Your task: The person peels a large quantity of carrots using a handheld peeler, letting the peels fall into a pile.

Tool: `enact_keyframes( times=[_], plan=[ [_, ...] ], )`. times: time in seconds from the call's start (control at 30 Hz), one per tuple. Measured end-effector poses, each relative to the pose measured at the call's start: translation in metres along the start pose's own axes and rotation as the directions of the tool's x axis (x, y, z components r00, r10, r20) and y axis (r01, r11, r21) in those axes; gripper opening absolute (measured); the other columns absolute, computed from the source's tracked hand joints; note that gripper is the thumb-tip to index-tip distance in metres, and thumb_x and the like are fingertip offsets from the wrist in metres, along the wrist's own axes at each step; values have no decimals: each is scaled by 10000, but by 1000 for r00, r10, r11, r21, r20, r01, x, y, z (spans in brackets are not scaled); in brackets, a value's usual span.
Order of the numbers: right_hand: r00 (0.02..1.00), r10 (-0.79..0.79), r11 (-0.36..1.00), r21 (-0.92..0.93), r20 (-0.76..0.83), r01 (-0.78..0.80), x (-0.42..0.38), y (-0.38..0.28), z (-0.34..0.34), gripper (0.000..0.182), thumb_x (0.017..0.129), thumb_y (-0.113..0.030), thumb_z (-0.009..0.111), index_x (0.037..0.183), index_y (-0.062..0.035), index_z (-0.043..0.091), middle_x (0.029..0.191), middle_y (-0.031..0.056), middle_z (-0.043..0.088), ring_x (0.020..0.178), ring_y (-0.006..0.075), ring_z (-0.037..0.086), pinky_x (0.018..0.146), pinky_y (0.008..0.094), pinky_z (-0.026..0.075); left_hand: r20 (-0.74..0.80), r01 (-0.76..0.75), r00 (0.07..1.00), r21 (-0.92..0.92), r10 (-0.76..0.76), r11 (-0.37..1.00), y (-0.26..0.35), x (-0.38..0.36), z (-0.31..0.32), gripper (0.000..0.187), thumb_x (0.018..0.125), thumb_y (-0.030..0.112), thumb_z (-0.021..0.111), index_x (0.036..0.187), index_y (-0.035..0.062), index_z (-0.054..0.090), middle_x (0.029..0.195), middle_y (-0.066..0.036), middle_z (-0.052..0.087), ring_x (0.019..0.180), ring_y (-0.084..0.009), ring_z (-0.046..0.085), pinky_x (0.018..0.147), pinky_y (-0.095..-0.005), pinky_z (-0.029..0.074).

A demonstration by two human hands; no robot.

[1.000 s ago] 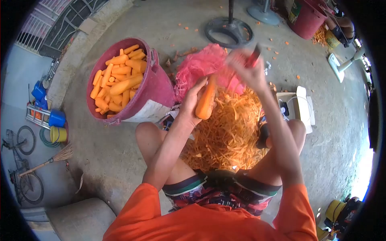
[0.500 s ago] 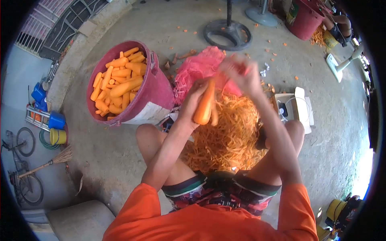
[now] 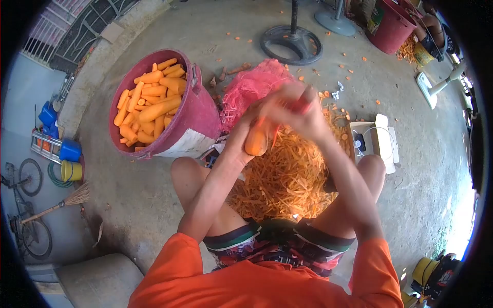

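A carrot [image 3: 256, 139] is gripped in my left hand [image 3: 243, 133], its thick end pointing down toward me. My right hand [image 3: 303, 115], blurred by motion, is closed round a red-handled tool [image 3: 302, 104] over the upper part of that carrot. The tool's working end is too blurred to make out. Below both hands lies a large heap of orange peelings [image 3: 287, 177] between my legs. Behind the hands is a crumpled pink mesh sack [image 3: 257, 82].
A tilted maroon bucket [image 3: 197, 110] of peeled carrots [image 3: 159, 109] stands at the left. An open white box [image 3: 382, 143] sits right of the heap. Round stand bases [image 3: 267, 49] are ahead. Another person's leg [image 3: 434, 30] shows at the upper right beside a red bucket [image 3: 389, 28].
My right hand has come down and inward onto the carrot, with the red tool. The carrot's lower end has shifted slightly up and left in my left hand.
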State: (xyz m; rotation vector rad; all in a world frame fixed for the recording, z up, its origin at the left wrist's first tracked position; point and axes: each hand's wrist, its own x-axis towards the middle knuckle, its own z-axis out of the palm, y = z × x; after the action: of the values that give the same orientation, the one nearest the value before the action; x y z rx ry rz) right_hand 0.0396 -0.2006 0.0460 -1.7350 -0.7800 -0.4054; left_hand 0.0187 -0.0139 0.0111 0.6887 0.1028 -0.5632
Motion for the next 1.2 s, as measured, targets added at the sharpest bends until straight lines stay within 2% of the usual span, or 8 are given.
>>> enact_keyframes(
  times=[0.03,0.3,0.37,0.57,0.7,0.97,1.03,1.2],
  plan=[
    [957,-241,953,-146,163,265,0,-11,4,100,898,-52,782,983,-4,756,912,35,746,819,106,685,725,261,549,-70,-43,996,40,46,998,3,0,6,314,1006,264,675,1267,108,595,1084,-47,661,896,-148,678,693,-282,596],
    [956,175,984,55,-236,-167,12,34,-20,137,850,-123,841,899,-39,744,865,106,740,833,203,717,749,332,546,-56,-72,995,143,81,987,0,11,-22,284,1055,272,594,1312,152,595,1071,-34,681,844,-146,691,590,-284,580],
    [994,-84,989,-116,68,92,7,-1,-4,141,857,-129,838,905,-30,748,883,67,756,813,115,699,747,295,548,-24,-72,997,160,76,984,1,16,-29,280,1062,269,580,1316,152,592,1079,-39,683,846,-152,691,596,-288,579],
    [901,354,931,182,-251,-316,14,41,-18,119,873,-95,817,917,-15,740,852,49,745,801,92,686,736,289,549,-14,3,1000,133,-1,991,-4,9,-29,298,1080,258,544,1353,143,564,1075,-46,679,835,-159,682,605,-288,559],
    [975,-213,973,-74,57,217,14,16,6,120,866,-57,814,951,-3,748,845,64,756,741,103,699,673,266,557,89,-21,996,135,9,991,3,9,-43,306,1083,255,531,1366,145,559,1066,-53,674,880,-147,676,631,-299,567],
    [937,344,902,298,-53,-314,7,1,1,83,884,-88,805,931,-30,766,917,70,765,777,133,702,695,286,563,-165,-71,984,-6,69,997,8,6,-19,308,1064,219,541,1333,82,602,1075,-76,686,922,-166,675,670,-335,593],
    [988,-133,991,-15,81,134,4,-14,10,91,892,-97,802,921,-22,759,921,66,765,768,147,704,713,307,574,-132,-28,991,8,29,1000,10,5,-13,325,1047,222,560,1322,54,603,1086,-76,689,913,-178,679,698,-341,593],
    [912,306,949,4,-273,-316,10,56,-33,145,859,-82,837,939,-28,729,923,51,770,856,112,701,779,281,569,71,98,993,-92,-92,991,-5,5,-32,333,1048,263,588,1344,111,597,1128,-85,668,939,-168,656,705,-303,567]
  ],
)
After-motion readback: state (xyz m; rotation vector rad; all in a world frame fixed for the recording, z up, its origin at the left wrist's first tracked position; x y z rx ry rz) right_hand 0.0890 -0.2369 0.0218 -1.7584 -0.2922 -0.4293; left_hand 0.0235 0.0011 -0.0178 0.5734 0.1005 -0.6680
